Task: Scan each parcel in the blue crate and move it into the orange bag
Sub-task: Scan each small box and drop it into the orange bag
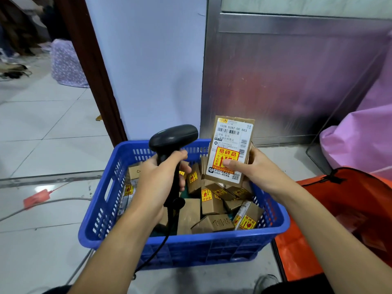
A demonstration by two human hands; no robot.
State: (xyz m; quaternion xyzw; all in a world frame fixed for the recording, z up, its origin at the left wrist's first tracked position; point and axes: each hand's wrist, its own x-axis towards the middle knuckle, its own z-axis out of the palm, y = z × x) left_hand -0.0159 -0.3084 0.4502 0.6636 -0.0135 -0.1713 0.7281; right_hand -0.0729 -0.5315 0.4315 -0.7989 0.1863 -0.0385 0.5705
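Cardboard parcel (230, 149) pinched upright between right-hand thumb and fingers (253, 154).

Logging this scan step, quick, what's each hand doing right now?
Left hand: grips the scanner by its handle.
Right hand: holds a parcel upright over the crate, thumb on its label.

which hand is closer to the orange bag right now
Right. The right hand holds a parcel above the right side of the blue crate, the side next to the orange bag. The left hand grips the scanner over the crate's middle, farther away.
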